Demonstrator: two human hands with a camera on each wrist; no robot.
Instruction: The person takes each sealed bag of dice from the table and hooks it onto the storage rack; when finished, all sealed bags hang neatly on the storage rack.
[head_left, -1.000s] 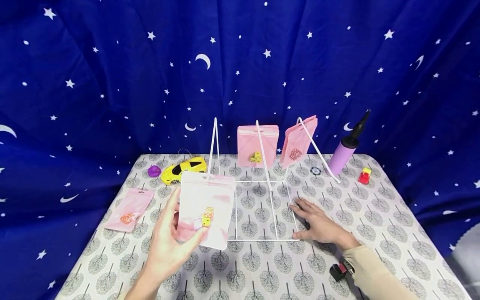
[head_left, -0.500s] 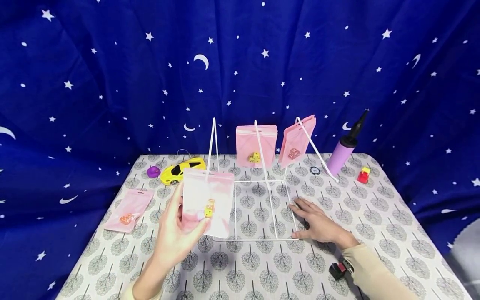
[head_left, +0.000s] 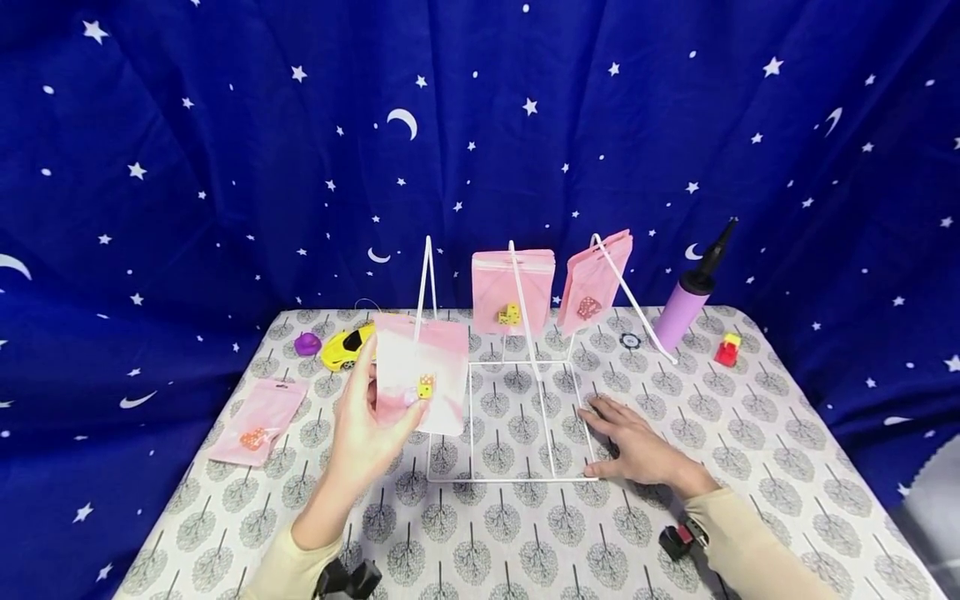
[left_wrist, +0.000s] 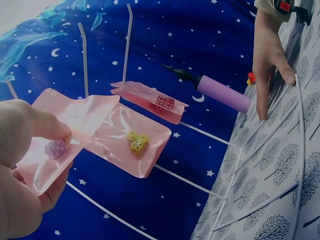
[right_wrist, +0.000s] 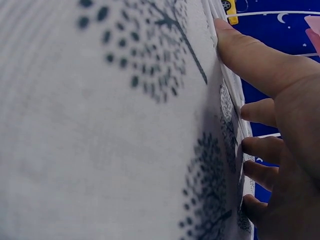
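Note:
My left hand (head_left: 367, 437) pinches a pink zip bag (head_left: 442, 342) by its lower left side, thumb in front. Yellow and purple dice show inside, partly behind the thumb. The bag is upright at the left hook of a white wire rack (head_left: 510, 481); whether the hook passes through its hole I cannot tell. Pink bags with yellow dice (head_left: 513, 279) hang on the middle hook, and bags with red dice (left_wrist: 150, 102) on the right one. Flat on the tablecloth, my right hand (head_left: 633, 442) rests with spread fingers at the rack's right base wire, its thumb at the front corner.
Another pink bag (head_left: 258, 421) with orange dice lies on the table at left. Behind are a purple toy (head_left: 307, 343) and a yellow toy car (head_left: 345, 348). At right stand a purple hand pump (head_left: 686, 308), a small round item (head_left: 630, 341) and a red-yellow toy (head_left: 727, 350).
My left hand has lifted the bag and moved it slightly right and away along the left hook, now covering part of the car. The right hand stays in place.

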